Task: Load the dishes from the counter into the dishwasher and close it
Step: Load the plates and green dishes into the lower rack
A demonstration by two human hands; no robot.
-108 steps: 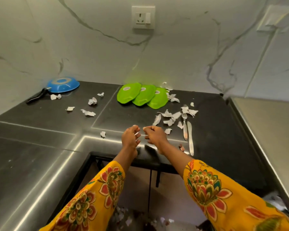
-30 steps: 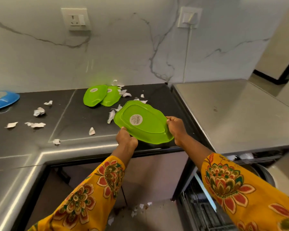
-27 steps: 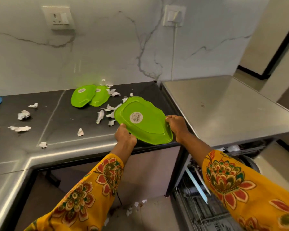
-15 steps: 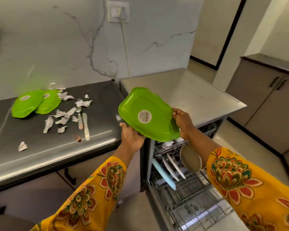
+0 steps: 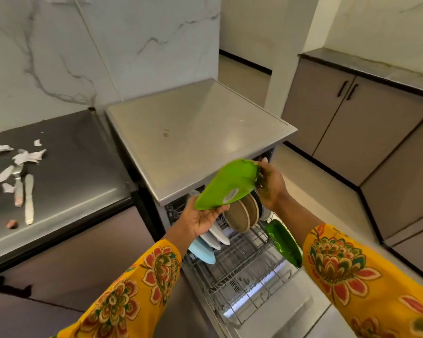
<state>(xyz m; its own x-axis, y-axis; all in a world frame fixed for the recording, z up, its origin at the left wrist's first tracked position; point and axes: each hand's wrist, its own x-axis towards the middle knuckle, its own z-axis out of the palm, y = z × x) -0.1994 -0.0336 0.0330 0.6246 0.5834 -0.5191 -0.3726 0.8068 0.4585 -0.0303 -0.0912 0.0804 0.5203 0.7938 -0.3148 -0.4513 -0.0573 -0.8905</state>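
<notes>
Mid-load. Green leaf-shaped plate (image 5: 226,185) held in the air above the open dishwasher's lower rack (image 5: 242,262), underside up, tilted, just off the front edge of the steel dishwasher top (image 5: 193,128). Left hand (image 5: 200,219) grips its near end, fingers curled under and thumb on top; right hand (image 5: 270,185) grips the far end at about 2 o'clock from the left hand, fingers clamped on the rim. Plate is not in the rack yet.

Already racked: two brown round plates (image 5: 242,214) standing upright directly under the held plate, white plates (image 5: 215,236) and a light blue plate (image 5: 202,251) at 7 o'clock from those, another green plate (image 5: 283,242) on edge at the rack's right side. Front half of the rack looks free.

Left to do, judging by the view: slot this plate, fetch the rest. On the dark tabletop (image 5: 78,167) at 9 o'clock a fork (image 5: 17,189) and a knife (image 5: 29,198) lie side by side among torn paper scraps (image 5: 27,156); a sliver of green shows at the frame's left edge, probably more plates. Dishwasher door (image 5: 279,320) is down, closing not yet done.

Writing: round white sticker (image 5: 233,193) on the plate's underside, print too blurred to read. No other labels legible.
</notes>
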